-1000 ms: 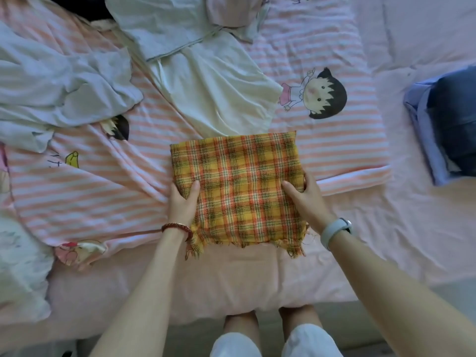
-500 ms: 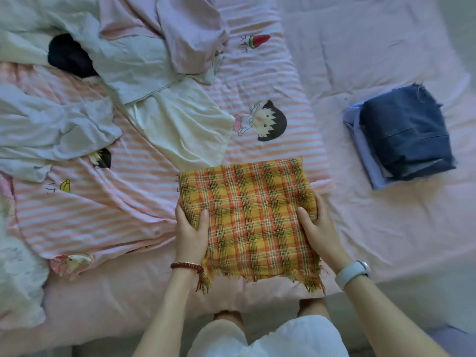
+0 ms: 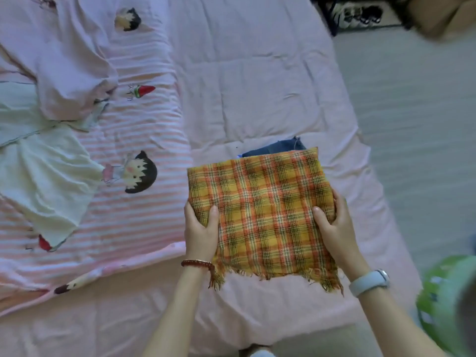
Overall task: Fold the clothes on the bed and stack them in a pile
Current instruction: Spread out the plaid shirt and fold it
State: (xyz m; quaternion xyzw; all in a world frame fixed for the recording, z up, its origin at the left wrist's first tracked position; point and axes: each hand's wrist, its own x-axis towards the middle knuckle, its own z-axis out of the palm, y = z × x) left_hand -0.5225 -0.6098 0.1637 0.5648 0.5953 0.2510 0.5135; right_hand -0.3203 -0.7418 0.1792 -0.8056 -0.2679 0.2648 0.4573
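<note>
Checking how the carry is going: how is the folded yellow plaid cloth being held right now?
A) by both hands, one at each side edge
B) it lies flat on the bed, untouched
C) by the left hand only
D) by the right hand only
A: the left hand and right hand each grip a side edge of the plaid cloth, thumbs on top.

Your single head-worn view looks steeply down from above the bed (image 3: 257, 81), close over both forearms; bed fills left and centre, floor (image 3: 412, 124) runs along the right.
</note>
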